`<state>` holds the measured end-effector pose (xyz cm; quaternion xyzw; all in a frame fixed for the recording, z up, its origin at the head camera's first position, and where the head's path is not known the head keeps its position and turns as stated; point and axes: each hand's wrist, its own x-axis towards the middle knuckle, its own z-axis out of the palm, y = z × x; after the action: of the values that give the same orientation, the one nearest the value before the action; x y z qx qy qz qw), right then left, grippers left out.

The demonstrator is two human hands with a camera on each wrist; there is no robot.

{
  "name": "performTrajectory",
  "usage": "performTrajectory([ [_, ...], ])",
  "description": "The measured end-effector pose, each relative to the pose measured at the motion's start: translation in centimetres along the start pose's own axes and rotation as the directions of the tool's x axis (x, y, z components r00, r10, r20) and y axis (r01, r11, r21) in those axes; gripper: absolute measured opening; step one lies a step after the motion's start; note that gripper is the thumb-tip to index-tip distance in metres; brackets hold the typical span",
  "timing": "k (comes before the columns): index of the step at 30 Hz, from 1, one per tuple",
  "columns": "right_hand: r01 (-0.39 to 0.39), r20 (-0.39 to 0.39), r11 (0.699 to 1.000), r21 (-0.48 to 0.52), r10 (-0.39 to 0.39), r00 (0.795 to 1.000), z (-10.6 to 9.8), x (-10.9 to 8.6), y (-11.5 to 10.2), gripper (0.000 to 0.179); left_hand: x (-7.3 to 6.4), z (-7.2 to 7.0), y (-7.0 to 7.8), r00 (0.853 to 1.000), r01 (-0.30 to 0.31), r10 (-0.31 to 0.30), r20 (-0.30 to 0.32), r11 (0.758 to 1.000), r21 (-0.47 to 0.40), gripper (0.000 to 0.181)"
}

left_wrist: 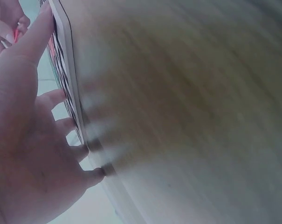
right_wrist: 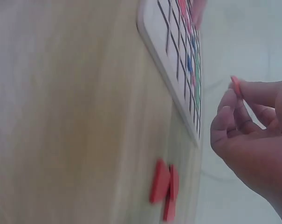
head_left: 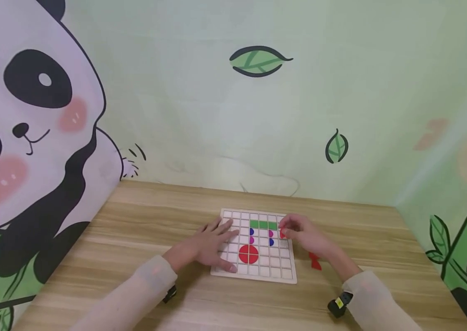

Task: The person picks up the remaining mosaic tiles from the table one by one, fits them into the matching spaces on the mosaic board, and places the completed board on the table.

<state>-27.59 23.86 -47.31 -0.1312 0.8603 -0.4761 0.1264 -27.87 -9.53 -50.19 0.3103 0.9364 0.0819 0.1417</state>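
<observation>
A white grid board (head_left: 272, 272) lies on the table, with green squares (head_left: 263, 225), a red circle (head_left: 248, 254) made of quarter pieces, and small blue and magenta half-circles (head_left: 271, 242) set in its cells. My left hand (head_left: 212, 244) rests spread on the board's left side, thumb near the front edge; in the left wrist view its fingertips lie along the rim. Over the right edge, my right hand (head_left: 305, 232) pinches a small red piece (right_wrist: 236, 87) between thumb and fingers. That piece's full shape is partly hidden by the fingers.
Loose red pieces (head_left: 315, 261) lie on the wooden table (head_left: 134, 220) right of the board, beneath the right forearm. Behind the table hangs a pale green backdrop (head_left: 183, 115) with a printed panda and leaves. Both wrists wear small black devices (head_left: 338, 305).
</observation>
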Motion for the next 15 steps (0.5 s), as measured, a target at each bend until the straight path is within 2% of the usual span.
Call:
performTrajectory([
  [4,0.058,0.011,0.995,-0.081,-0.057,0.998,1.6,0.2,-0.6,0.008,0.0,-0.3,0.1,1.000,-0.005,0.005,0.004,1.000,-0.001,0.113],
  [8,0.122,0.027,0.974,-0.193,-0.119,0.993,3.1,0.3,-0.7,0.007,0.0,-0.4,0.1,1.000,0.003,-0.003,0.008,1.000,-0.004,0.113],
  [11,0.147,0.033,0.962,-0.230,-0.143,0.989,3.9,0.4,-0.7,0.011,-0.1,-0.4,0.2,1.000,0.006,-0.006,0.007,1.000,-0.010,0.112],
  [15,0.162,0.049,0.959,-0.234,-0.155,0.987,4.4,0.5,-0.4,0.011,-0.2,-0.5,0.3,1.000,0.001,0.000,0.009,1.000,-0.021,0.111],
])
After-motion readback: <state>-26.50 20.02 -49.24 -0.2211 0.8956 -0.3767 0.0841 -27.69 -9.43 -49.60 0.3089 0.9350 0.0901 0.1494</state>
